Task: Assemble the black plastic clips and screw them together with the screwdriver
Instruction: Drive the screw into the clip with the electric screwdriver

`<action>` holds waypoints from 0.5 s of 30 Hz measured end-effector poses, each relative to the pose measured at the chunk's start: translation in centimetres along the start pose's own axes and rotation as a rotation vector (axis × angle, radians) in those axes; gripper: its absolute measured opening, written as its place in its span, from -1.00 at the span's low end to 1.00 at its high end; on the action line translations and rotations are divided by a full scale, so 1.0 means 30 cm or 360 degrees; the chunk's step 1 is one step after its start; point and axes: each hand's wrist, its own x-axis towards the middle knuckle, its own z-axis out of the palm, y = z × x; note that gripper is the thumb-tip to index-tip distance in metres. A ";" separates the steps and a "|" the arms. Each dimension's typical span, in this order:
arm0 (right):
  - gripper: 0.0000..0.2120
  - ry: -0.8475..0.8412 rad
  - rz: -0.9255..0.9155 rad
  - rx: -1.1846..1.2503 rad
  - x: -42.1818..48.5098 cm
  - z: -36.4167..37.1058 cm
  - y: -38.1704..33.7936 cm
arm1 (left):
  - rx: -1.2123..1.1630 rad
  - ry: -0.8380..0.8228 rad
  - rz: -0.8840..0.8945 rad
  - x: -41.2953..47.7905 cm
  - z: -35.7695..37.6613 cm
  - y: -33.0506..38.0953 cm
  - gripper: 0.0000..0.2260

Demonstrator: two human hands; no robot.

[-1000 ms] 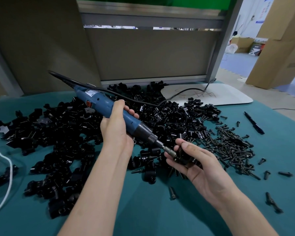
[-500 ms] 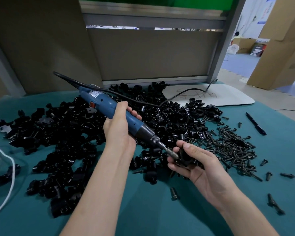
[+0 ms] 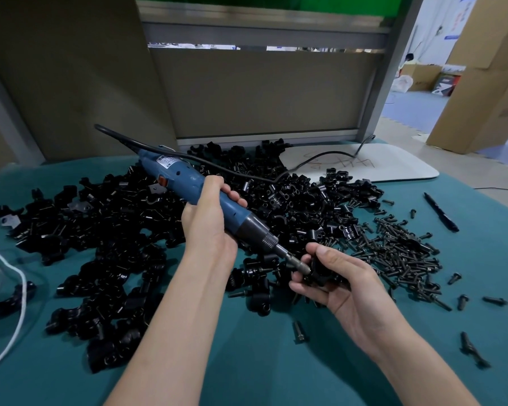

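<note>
We held the screwdriver (image 3: 185, 178) to a clip (image 3: 323, 272).
Right of the heap of loose clips (image 3: 109, 230), our left hand (image 3: 208, 227) was wrapped round the blue screwdriver, its tip touching the clip pinched in our right hand (image 3: 345, 291) above the table (image 3: 247, 364); screws (image 3: 399, 253) and a pen (image 3: 439, 213) lay further right.

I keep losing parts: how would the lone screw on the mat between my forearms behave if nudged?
The lone screw would probably roll in an arc, since its head looks wider than its shank. The teal mat looks cloth-like, so it likely stops soon. Small and apparently metal, it should feel stiff and light.
</note>
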 end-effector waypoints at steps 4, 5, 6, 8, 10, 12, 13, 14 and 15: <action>-0.73 -0.0007 -0.0014 0.0007 0.000 -0.004 -0.001 | -0.0050 -0.0011 -0.0033 0.001 -0.002 -0.005 -0.83; -0.74 -0.0014 -0.0019 -0.0007 0.000 -0.004 -0.001 | -0.0064 -0.0012 -0.0042 0.001 -0.004 -0.006 -0.83; -0.74 -0.0021 -0.0027 -0.0025 -0.001 -0.004 -0.001 | -0.0075 -0.0014 -0.0047 0.001 -0.005 -0.008 -0.83; -0.75 -0.0018 -0.0043 -0.0042 0.000 -0.004 0.000 | -0.0083 -0.0016 -0.0045 0.002 -0.006 -0.010 -0.82; -0.75 -0.0002 -0.0066 -0.0045 0.001 -0.006 0.001 | -0.0077 -0.0015 -0.0036 0.004 -0.007 -0.012 -0.82; -0.74 0.0007 -0.0099 -0.0090 0.001 -0.008 0.002 | -0.0074 -0.0001 -0.0033 0.004 -0.010 -0.015 -0.81; -0.74 0.0011 -0.0120 -0.0125 0.000 -0.007 0.001 | -0.0070 0.0007 -0.0037 0.003 -0.012 -0.017 -0.81; -0.74 0.0017 -0.0137 -0.0152 0.000 -0.006 0.001 | -0.0068 0.0015 -0.0042 0.003 -0.014 -0.019 -0.81; -0.74 0.0023 -0.0150 -0.0170 -0.001 -0.005 0.000 | -0.0069 0.0024 -0.0047 0.003 -0.016 -0.020 -0.82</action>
